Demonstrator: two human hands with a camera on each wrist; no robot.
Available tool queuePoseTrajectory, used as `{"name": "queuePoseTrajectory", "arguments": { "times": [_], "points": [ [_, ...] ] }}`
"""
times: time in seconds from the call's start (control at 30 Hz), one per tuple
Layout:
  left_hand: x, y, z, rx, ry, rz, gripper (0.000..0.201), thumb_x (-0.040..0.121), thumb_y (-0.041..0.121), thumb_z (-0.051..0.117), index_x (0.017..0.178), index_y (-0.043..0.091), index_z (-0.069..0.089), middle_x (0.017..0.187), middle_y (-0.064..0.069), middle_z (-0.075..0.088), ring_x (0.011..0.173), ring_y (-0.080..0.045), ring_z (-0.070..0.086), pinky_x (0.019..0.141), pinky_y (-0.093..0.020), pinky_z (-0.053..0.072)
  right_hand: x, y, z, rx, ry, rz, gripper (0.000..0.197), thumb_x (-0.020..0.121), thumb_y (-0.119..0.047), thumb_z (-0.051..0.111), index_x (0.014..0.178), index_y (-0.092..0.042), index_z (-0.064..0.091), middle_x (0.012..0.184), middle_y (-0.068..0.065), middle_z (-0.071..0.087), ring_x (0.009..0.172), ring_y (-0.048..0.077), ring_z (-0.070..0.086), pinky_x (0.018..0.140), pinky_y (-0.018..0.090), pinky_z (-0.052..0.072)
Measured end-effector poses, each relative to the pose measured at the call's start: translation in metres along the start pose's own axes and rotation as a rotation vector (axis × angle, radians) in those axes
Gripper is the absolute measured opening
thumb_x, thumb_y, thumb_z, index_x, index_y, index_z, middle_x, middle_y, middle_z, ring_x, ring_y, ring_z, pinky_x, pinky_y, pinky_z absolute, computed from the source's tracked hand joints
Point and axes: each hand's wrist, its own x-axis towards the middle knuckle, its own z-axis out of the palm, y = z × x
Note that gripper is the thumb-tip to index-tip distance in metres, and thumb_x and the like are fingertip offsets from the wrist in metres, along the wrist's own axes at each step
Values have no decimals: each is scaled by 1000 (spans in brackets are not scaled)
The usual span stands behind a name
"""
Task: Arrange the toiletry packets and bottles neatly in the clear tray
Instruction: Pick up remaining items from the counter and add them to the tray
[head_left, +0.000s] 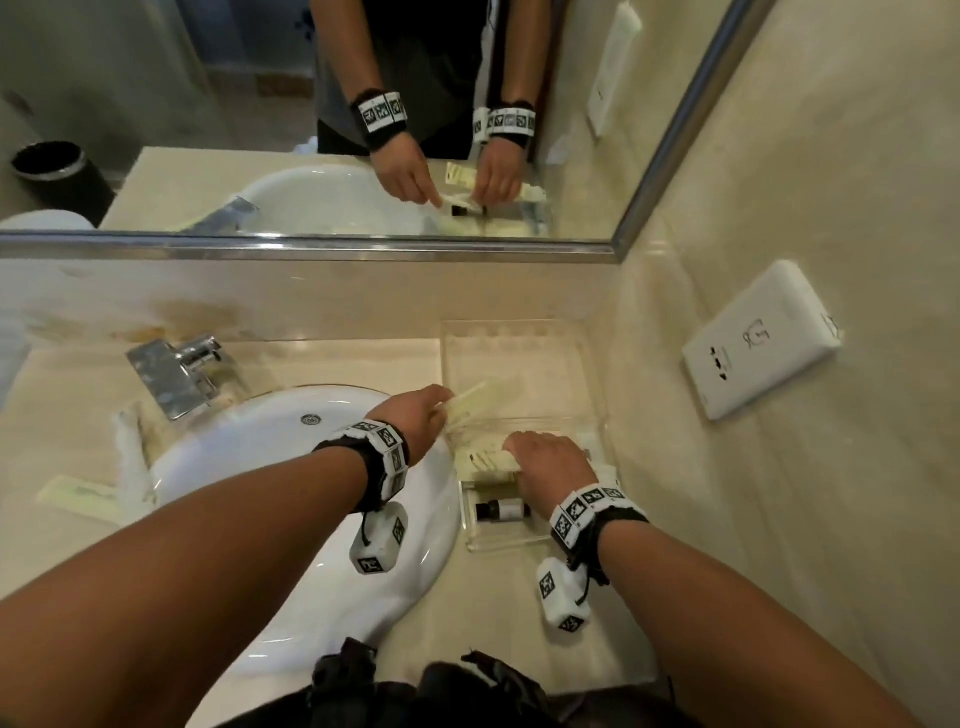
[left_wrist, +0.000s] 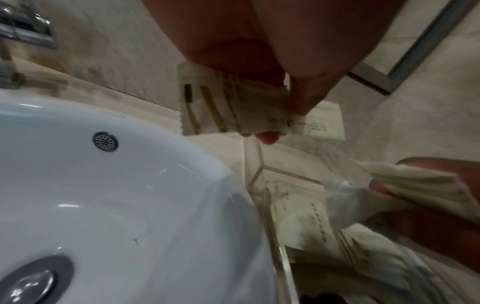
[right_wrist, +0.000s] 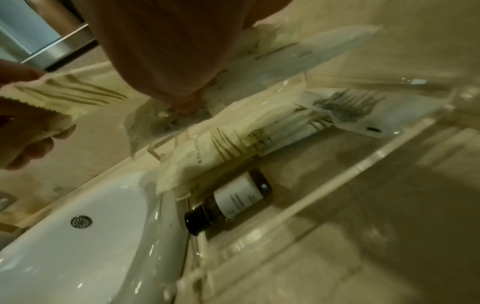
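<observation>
A clear tray (head_left: 597, 374) sits on the counter right of the sink. My left hand (head_left: 441, 402) hovers over its left edge and pinches a few cream packets (head_left: 480, 397) between thumb and fingers; the left wrist view shows this pinched bundle (left_wrist: 233, 102). My right hand (head_left: 519, 452) is down in the tray's middle and grips a stack of packets (head_left: 485, 462), which shows in the right wrist view (right_wrist: 221, 148). A small brown bottle (head_left: 501, 510) with a white label lies on its side at the tray's near end (right_wrist: 233, 200).
The white sink basin (head_left: 260, 493) and chrome faucet (head_left: 176, 374) are on the left. One cream packet (head_left: 78, 496) lies on the counter left of the basin. A mirror (head_left: 311, 130) is behind, and the right wall carries a white panel (head_left: 758, 338).
</observation>
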Motion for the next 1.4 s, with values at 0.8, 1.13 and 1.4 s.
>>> {"name": "queuePoseTrajectory", "arguments": {
  "times": [0.8,1.13,1.4],
  "points": [
    [6,71,119,365,-486,150,15,91,21,55,89,16,69,90,-5,70,80,-26,64,67,-30,48,-69,17,29,-200,-172,-26,34,88,-15,54,121,-24,56,100,2,68,95,27,60,92,46,42],
    [14,74,124,516,-391,259,14,91,16,52,103,17,60,96,-5,66,87,-28,62,67,-32,46,-64,22,31,-215,-232,-7,40,88,-14,53,127,-21,53,102,6,67,98,28,59,93,48,43],
    [20,54,110,362,-274,314,23,93,19,51,111,21,65,108,-3,65,100,-25,61,78,-31,46,-57,20,28,-226,-289,-6,41,87,-15,52,127,-21,52,103,4,69,95,28,62,94,50,44]
  ]
}}
